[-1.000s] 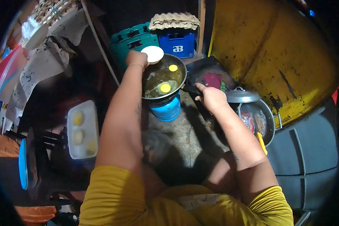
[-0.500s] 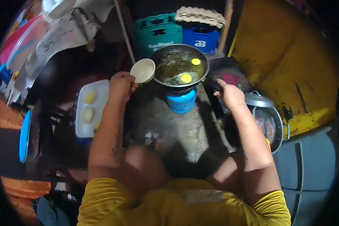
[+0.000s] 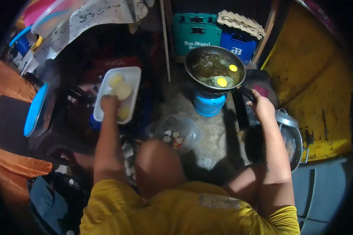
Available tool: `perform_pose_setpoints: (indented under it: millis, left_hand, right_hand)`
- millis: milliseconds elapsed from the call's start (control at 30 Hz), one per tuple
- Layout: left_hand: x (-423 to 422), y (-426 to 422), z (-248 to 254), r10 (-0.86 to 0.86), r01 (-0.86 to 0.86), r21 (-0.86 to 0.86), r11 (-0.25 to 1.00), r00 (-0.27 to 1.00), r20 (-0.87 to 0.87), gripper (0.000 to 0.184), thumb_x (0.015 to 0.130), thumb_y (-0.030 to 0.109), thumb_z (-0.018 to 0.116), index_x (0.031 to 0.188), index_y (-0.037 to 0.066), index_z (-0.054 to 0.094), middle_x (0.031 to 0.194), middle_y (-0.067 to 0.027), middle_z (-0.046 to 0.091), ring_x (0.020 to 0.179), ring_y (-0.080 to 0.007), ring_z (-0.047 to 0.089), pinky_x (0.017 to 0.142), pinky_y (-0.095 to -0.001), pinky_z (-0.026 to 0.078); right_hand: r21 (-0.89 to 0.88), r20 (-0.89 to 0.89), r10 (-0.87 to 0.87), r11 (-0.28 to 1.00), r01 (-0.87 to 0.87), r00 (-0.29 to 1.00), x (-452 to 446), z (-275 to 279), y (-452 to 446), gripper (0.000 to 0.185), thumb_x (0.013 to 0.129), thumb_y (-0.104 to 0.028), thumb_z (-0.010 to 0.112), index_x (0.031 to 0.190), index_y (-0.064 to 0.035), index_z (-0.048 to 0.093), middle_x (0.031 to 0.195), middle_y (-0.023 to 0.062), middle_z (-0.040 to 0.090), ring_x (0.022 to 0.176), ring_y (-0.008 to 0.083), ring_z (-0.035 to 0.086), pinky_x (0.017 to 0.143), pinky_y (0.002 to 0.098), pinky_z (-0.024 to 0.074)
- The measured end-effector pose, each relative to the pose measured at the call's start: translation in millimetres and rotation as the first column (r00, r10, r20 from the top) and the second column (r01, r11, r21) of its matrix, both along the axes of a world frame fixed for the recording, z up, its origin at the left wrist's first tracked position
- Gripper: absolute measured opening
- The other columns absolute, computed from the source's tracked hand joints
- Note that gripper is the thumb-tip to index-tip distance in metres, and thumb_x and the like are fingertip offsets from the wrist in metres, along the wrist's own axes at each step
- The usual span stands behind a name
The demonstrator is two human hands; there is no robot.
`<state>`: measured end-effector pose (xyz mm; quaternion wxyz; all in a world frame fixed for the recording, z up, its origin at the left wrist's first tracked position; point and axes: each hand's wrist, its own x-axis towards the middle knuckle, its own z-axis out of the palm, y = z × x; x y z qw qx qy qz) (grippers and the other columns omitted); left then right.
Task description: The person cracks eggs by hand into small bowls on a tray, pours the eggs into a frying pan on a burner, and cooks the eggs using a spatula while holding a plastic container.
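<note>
Bowl (image 3: 122, 90) in left hand (image 3: 110, 103)

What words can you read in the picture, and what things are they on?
"San Miguel": green crate; the line under it is partly hidden behind the pan.
"Coca-Cola": red box behind the white tray.
Blue crate: a white logo like a "B", not clear.
Shirt patch: marks too blurred to read.

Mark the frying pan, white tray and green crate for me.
Frying pan (image 3: 189, 66): head view, left inner wall.
White tray (image 3: 131, 74): head view, bare floor, far end.
Green crate (image 3: 184, 37): head view, front face.
</note>
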<state>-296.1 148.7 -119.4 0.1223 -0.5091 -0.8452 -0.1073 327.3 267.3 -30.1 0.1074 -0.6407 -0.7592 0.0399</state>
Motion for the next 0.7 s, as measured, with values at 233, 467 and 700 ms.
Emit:
perform_pose_setpoints:
  millis: [233,467,700]
  left_hand:
    - [17,29,-1,0.176,-0.163,-0.13,0.978,0.98,0.093,0.033,0.075,0.033,0.072,0.081,0.0,0.072,0.094,-0.0166,0.071,0.088,-0.0353,0.068,0.081,-0.044,0.054]
    - [22,47,21,0.328,-0.346,0.133,0.929,0.934,0.139,0.034,0.079,0.029,0.072,0.092,-0.002,0.071,0.095,-0.0228,0.07,0.094,-0.0386,0.067,0.084,-0.0461,0.053]
    - [5,65,38,0.347,-0.395,0.11,0.912,0.886,0.307,0.034,0.083,0.028,0.07,0.095,-0.003,0.069,0.098,-0.0246,0.07,0.096,-0.0385,0.068,0.08,-0.0457,0.054]
  right_hand:
    - [0.001,0.006,-0.022,1.0,0.022,1.0,-2,2,-2,0.057,0.082,-0.034,0.073,0.136,-0.0264,0.054,0.104,0.0163,0.069,0.098,0.035,0.067,0.08,0.0468,0.0512]
    - [-0.011,-0.008,-0.005,1.0,0.005,1.0,-6,9,-5,0.058,0.082,-0.033,0.074,0.136,-0.023,0.054,0.106,0.0176,0.068,0.1,0.0367,0.065,0.082,0.0464,0.051]
    - [-0.049,-0.003,-0.035,0.998,0.035,0.999,-5,9,-4,0.06,0.081,-0.032,0.075,0.136,-0.0227,0.053,0.107,0.0186,0.068,0.1,0.0379,0.065,0.083,0.0469,0.051]
